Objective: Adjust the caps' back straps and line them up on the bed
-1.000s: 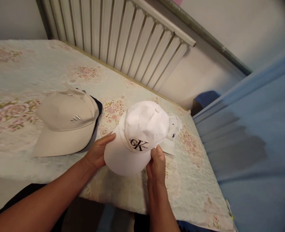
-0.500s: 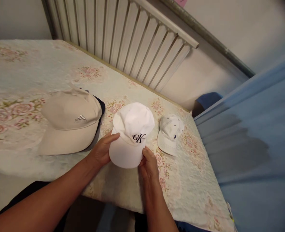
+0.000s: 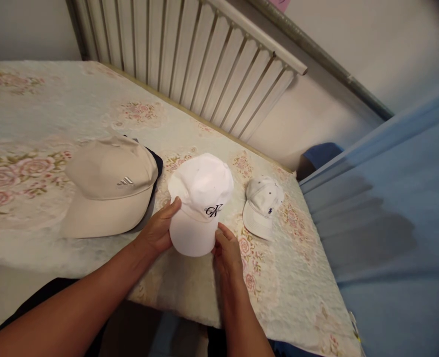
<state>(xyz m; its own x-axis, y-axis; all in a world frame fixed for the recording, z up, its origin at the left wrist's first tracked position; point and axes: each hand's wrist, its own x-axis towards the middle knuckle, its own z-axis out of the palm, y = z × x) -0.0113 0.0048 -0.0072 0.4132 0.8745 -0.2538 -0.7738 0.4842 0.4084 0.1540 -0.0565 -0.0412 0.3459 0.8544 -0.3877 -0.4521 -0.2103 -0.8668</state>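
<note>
A white baseball cap (image 3: pixel 204 183) with dark embroidered letters on its front is held between my hands, brim toward me. My left hand (image 3: pixel 163 225) grips its left side where brim meets crown, thumb on top and the other fingers mostly hidden underneath. At the brim's right edge, my right hand (image 3: pixel 226 248) pinches the cap between thumb and fingers. To the left lies a beige cap (image 3: pixel 107 173) with a small striped logo, a dark cap (image 3: pixel 158 166) partly showing behind it. A smaller off-white cap (image 3: pixel 264 198) with a dark emblem rests to the right.
The caps lie on a floral cover (image 3: pixel 137 111) over a bed or table, whose near edge runs in front of me. A white radiator (image 3: pixel 189 59) stands along the far side. A blue curtain (image 3: pixel 386 223) hangs at the right.
The white cap has turned and tilted slightly, its crown shifting a little left and up. My right hand has moved slightly along the brim; the other caps stay put.
</note>
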